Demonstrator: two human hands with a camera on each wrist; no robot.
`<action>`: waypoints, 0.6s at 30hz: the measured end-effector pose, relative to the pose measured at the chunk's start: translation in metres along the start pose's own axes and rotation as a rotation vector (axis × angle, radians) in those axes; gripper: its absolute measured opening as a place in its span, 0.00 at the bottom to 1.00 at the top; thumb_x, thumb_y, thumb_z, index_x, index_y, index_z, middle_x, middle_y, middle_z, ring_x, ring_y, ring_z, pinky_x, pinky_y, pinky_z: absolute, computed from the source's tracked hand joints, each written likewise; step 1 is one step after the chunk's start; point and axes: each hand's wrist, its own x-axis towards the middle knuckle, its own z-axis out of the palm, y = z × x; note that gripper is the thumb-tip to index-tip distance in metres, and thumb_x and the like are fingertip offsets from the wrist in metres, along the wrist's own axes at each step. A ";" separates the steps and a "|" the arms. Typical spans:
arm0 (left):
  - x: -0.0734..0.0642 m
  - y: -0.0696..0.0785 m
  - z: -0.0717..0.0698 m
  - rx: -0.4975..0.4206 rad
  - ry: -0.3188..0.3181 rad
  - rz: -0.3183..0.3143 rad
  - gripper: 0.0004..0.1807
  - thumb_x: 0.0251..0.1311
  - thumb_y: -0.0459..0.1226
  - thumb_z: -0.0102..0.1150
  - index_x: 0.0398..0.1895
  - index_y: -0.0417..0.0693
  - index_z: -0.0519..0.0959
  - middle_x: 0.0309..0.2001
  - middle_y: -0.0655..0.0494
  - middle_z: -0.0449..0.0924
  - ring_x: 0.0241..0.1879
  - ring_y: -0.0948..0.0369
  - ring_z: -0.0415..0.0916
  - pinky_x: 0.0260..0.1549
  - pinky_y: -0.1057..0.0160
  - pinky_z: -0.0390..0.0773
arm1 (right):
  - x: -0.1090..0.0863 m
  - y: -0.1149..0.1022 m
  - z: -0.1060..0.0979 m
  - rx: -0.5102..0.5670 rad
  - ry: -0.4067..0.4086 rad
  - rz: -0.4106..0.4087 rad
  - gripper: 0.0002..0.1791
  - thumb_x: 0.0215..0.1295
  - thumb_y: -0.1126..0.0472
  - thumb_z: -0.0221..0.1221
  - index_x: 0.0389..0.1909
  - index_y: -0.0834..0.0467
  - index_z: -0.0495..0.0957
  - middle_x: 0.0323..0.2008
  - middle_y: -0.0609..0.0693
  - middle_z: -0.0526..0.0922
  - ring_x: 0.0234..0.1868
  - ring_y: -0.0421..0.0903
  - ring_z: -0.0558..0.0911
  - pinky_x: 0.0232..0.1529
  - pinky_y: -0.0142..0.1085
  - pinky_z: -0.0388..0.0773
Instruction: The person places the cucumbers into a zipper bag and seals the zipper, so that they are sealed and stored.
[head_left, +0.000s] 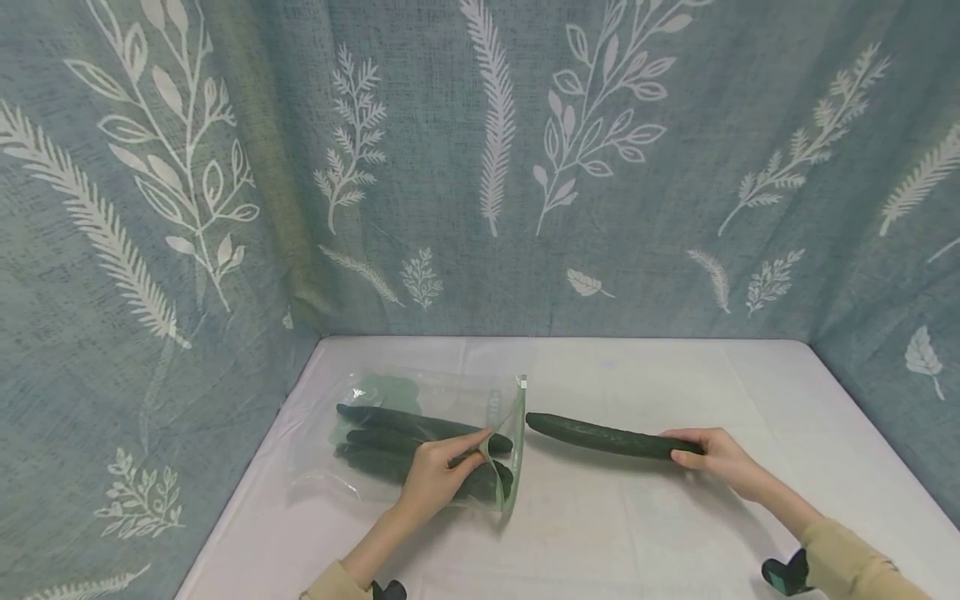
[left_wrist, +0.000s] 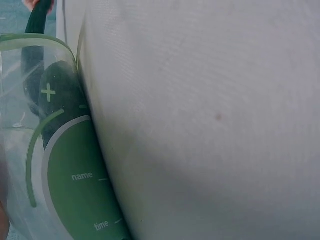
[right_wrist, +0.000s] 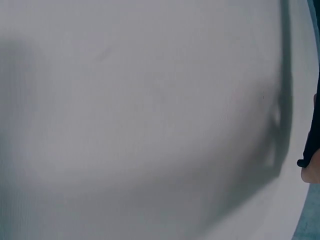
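A clear zip bag point(head_left: 315, 467) with a green-edged mouth lies on its side at the left, its opening facing right. Several dark green cucumbers point(head_left: 420, 423) are inside it. My left hand point(head_left: 438, 475) pinches the bag's edge near the mouth. In the left wrist view the bag point(left_wrist: 80, 185) shows a green printed label with "name" and "time". My right hand point(head_left: 712, 458) grips one end of another cucumber point(head_left: 600, 437); its far tip is just right of the bag's mouth. Only a fingertip of the right hand point(right_wrist: 312, 169) and a dark strip of cucumber show in the right wrist view.
A white cloth covers the table point(head_left: 615, 533). Blue-green curtains point(head_left: 450, 167) with white leaf patterns stand behind it and on both sides. Shadows of the right arm and cucumber fall on the cloth.
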 end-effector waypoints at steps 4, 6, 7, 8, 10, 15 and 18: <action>0.000 0.000 0.000 0.006 0.007 0.002 0.20 0.48 0.29 0.68 0.48 0.41 0.82 0.42 0.48 0.86 0.40 0.55 0.85 0.39 0.67 0.85 | 0.003 -0.006 0.009 -0.008 0.009 -0.014 0.23 0.62 0.56 0.62 0.54 0.66 0.76 0.56 0.66 0.77 0.59 0.64 0.74 0.49 0.35 0.77; 0.000 0.000 0.000 0.005 0.007 0.004 0.20 0.47 0.29 0.68 0.48 0.41 0.82 0.42 0.48 0.86 0.39 0.55 0.85 0.38 0.68 0.85 | 0.005 -0.008 0.014 -0.007 0.011 -0.026 0.23 0.62 0.56 0.61 0.54 0.66 0.76 0.56 0.66 0.77 0.59 0.64 0.74 0.51 0.37 0.77; 0.000 0.000 0.000 0.005 0.007 0.006 0.20 0.47 0.29 0.68 0.48 0.41 0.82 0.42 0.47 0.86 0.39 0.55 0.85 0.38 0.68 0.85 | 0.005 -0.010 0.016 -0.005 0.012 -0.034 0.23 0.62 0.56 0.61 0.54 0.66 0.77 0.56 0.65 0.78 0.59 0.64 0.74 0.51 0.37 0.77; 0.000 0.000 0.000 0.005 0.008 0.008 0.20 0.47 0.29 0.68 0.48 0.40 0.82 0.42 0.47 0.86 0.39 0.55 0.85 0.38 0.68 0.85 | 0.006 -0.011 0.018 0.000 0.011 -0.041 0.23 0.62 0.56 0.61 0.54 0.66 0.77 0.55 0.65 0.78 0.59 0.64 0.74 0.51 0.37 0.77; 0.000 -0.001 0.000 0.007 0.010 0.015 0.20 0.47 0.29 0.68 0.48 0.39 0.81 0.42 0.47 0.86 0.38 0.55 0.85 0.38 0.68 0.85 | 0.007 -0.014 0.022 0.001 0.012 -0.054 0.22 0.62 0.56 0.61 0.54 0.65 0.77 0.55 0.64 0.78 0.59 0.64 0.75 0.51 0.35 0.77; -0.001 -0.001 0.001 -0.007 0.008 0.009 0.20 0.48 0.29 0.68 0.49 0.40 0.81 0.43 0.47 0.85 0.40 0.55 0.85 0.39 0.68 0.84 | 0.010 -0.021 0.035 0.007 0.047 -0.043 0.22 0.62 0.56 0.62 0.53 0.65 0.78 0.55 0.64 0.79 0.59 0.64 0.75 0.54 0.45 0.78; -0.002 -0.003 0.002 -0.021 0.002 0.006 0.21 0.49 0.28 0.67 0.49 0.41 0.81 0.44 0.47 0.85 0.41 0.55 0.85 0.39 0.70 0.84 | 0.012 -0.026 0.045 0.011 0.089 -0.020 0.21 0.62 0.58 0.62 0.53 0.64 0.78 0.54 0.64 0.79 0.58 0.64 0.75 0.56 0.54 0.76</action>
